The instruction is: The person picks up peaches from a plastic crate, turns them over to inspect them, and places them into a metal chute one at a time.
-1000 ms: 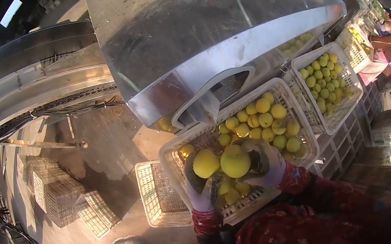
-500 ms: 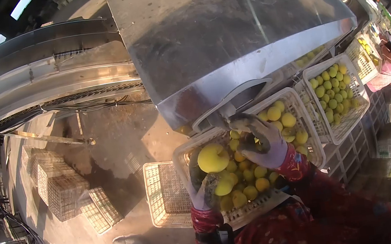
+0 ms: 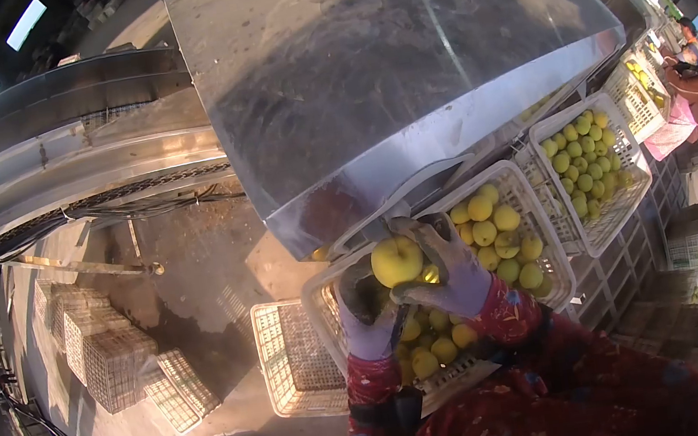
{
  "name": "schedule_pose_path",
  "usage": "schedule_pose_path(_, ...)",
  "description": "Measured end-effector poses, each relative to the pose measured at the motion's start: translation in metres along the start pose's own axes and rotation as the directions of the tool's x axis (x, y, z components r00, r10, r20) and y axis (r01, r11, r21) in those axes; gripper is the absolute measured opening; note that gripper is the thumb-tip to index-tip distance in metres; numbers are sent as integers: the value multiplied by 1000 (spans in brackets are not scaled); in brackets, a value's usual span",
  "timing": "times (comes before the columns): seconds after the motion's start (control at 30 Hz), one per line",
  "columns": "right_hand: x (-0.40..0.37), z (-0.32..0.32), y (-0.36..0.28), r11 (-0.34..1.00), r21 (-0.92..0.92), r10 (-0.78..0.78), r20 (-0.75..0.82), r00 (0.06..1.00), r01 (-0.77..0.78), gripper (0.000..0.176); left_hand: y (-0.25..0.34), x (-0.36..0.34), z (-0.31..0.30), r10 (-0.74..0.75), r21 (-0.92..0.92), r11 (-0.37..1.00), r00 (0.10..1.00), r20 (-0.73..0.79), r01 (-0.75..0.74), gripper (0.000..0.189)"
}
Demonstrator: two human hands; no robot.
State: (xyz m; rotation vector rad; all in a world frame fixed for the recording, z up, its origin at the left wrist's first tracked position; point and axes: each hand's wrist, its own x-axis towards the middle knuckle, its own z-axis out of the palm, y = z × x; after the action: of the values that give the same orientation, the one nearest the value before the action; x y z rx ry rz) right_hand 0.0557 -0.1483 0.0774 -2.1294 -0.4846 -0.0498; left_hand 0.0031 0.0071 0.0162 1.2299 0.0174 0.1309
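Observation:
A large round yellow fruit point(image 3: 396, 261), its kind not certain, is held up above a white plastic crate point(image 3: 560, 265) of similar fruit. My left hand point(image 3: 367, 314), in a purple glove with a dark palm, curls around its left side. On the other side my right hand point(image 3: 451, 273), gloved alike, has its thumb below and its fingers above the fruit. Part of each hand's grip is hidden behind the fruit. Below my hands lie several yellow-green fruits point(image 3: 443, 349) in the crate.
A metal machine cover point(image 3: 401, 79) slopes down behind the crate. To the right stands another crate of green fruit point(image 3: 580, 161), with a person in pink point(image 3: 678, 117) beyond. A crate point(image 3: 297, 357) sits left of my arms; stacked crates point(image 3: 112, 359) stand on the floor.
The large fruit has moved slightly right and up in my left hand. My right hand has come over to it from the crate. The view has shifted slightly.

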Motion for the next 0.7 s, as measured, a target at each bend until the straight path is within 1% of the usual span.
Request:
schedule_pose_path(0.03,3,1,5,999,-28,-21,10,1000,22,76,2,2,-2,0,114,993,1000,-13,1,62)
schedule_pose_path(0.1,5,-1,7,973,146,180,17,983,-181,72,2,2,-8,-39,88,995,999,3,39,58)
schedule_pose_path(0.13,5,-1,6,931,232,280,39,959,-281,69,2,1,-10,-63,76,995,998,7,62,55)
schedule_pose_path(0.2,18,18,30,988,55,146,-106,984,-141,71,0,5,-9,-61,152,985,987,-146,83,45)
schedule_pose_path(0.23,27,29,45,996,-40,67,-168,983,-74,71,0,6,-9,-54,189,977,974,-221,97,42)
schedule_pose_path(0.27,39,36,59,990,-134,13,-149,989,-33,71,-20,0,-30,-49,445,892,996,-70,76,41)
schedule_pose_path(0.3,53,40,68,974,-226,-35,-124,992,6,70,-21,-3,-28,-144,45,988,982,-119,151,44)
schedule_pose_path(0.33,53,41,71,979,-204,-36,-124,992,10,69,-22,-5,-23,-245,-364,913,961,-127,185,46)
schedule_pose_path(0.37,54,41,73,983,-183,-37,-124,992,13,69,-22,-6,-21,-339,-712,680,936,-97,173,48)
schedule_pose_path(0.4,49,27,61,999,-49,15,-148,989,-23,69,-14,-5,-19,-295,-815,556,955,-9,164,58)
schedule_pose_path(0.43,46,12,47,995,85,66,-170,983,-52,69,-8,-5,-16,-284,-740,647,959,-9,185,62)
schedule_pose_path(0.5,24,-6,23,963,251,97,35,995,-102,63,4,-3,-8,-256,-563,800,967,-6,208,73)
schedule_pose_path(0.53,15,-7,17,978,210,-18,95,995,-3,59,9,-2,-3,-255,-655,730,967,5,196,79)
schedule_pose_path(0.57,5,-7,13,980,175,-127,157,979,99,56,9,-2,-1,-237,-525,830,971,-27,188,79)
schedule_pose_path(0.63,-13,10,21,982,164,-111,81,991,97,61,8,-1,2,-188,-222,960,979,-73,168,81)
schedule_pose_path(0.67,-18,18,26,983,158,-104,43,994,96,63,9,0,8,-175,-209,966,978,-111,149,78)
schedule_pose_path(0.7,-23,21,28,986,141,-96,9,995,94,64,10,1,13,-142,-140,982,982,-123,124,76)
